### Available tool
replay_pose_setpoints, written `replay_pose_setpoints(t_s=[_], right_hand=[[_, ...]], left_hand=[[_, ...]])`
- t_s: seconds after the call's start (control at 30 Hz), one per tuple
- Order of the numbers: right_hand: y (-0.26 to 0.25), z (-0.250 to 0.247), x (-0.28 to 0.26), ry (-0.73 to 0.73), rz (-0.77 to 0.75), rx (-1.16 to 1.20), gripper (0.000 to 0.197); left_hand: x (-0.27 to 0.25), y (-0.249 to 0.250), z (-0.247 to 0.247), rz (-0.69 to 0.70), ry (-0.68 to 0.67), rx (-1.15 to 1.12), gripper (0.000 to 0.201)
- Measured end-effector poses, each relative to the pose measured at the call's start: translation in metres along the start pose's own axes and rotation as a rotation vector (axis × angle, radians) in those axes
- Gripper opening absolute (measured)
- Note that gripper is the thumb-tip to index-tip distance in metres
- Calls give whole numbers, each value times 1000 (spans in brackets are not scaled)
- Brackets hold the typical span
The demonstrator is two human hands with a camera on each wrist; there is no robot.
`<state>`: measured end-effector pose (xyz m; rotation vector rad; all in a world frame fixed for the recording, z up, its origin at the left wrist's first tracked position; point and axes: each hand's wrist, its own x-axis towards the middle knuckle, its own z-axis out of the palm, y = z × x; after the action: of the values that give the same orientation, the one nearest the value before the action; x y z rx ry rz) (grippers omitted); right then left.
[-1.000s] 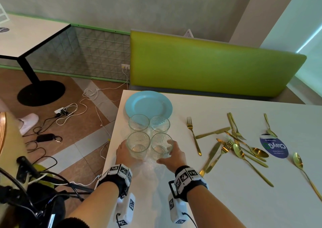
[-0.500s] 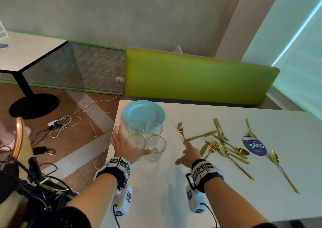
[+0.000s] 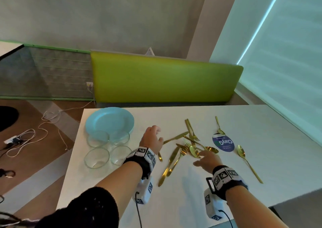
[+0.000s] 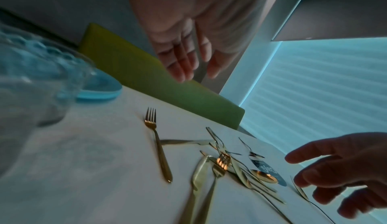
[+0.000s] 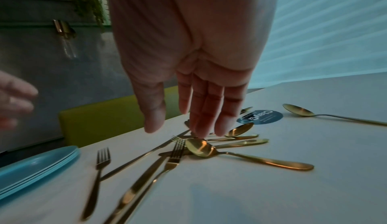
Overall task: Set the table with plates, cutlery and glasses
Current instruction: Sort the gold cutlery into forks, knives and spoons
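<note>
Four glasses (image 3: pixel 108 148) stood clustered at the table's (image 3: pixel 278 128) left edge, just before the blue plates (image 3: pixel 109 121). Your left hand (image 3: pixel 152 139) hung over a lone fork (image 4: pixel 156 138), fingers (image 4: pixel 178 62) straight and loose, holding nothing. Your right hand (image 3: pixel 208 159) hovered with fingers (image 5: pixel 211 111) extended, empty, tips just above the spoon (image 5: pixel 220 153) in the gold cutlery pile (image 3: pixel 184 149). Another spoon (image 3: pixel 247 161) lay apart to the right, past the round blue sticker (image 3: pixel 223 143).
</note>
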<state>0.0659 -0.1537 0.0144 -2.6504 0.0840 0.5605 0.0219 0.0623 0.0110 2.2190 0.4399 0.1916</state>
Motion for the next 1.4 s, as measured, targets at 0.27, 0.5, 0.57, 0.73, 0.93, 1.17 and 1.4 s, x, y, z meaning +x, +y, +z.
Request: replay_pose_setpoints(t_s=[0.27, 0.5, 0.57, 0.73, 0.93, 1.17, 1.4], right_hand=[[33, -16, 71, -51, 1, 67, 40], [22, 4, 105, -271, -103, -68, 26], [18, 15, 107, -348, -110, -94, 28], [5, 40, 110, -425, -118, -154, 33], [-3, 57, 115, -424, -70, -198, 38], [-11, 66, 119, -383, -36, -224, 44], [-9, 75, 118, -307, 8, -182, 44]], left_hand=[[61, -13, 67, -350, -173, 196, 25], [82, -45, 92, -536, -138, 311, 22], [85, -50, 96, -566, -142, 310, 32], [92, -49, 94, -603, -164, 205, 39], [91, -50, 89, -645, -136, 123, 48], [87, -51, 79, -640, -177, 108, 46], [89, -58, 77, -671, -190, 89, 10]])
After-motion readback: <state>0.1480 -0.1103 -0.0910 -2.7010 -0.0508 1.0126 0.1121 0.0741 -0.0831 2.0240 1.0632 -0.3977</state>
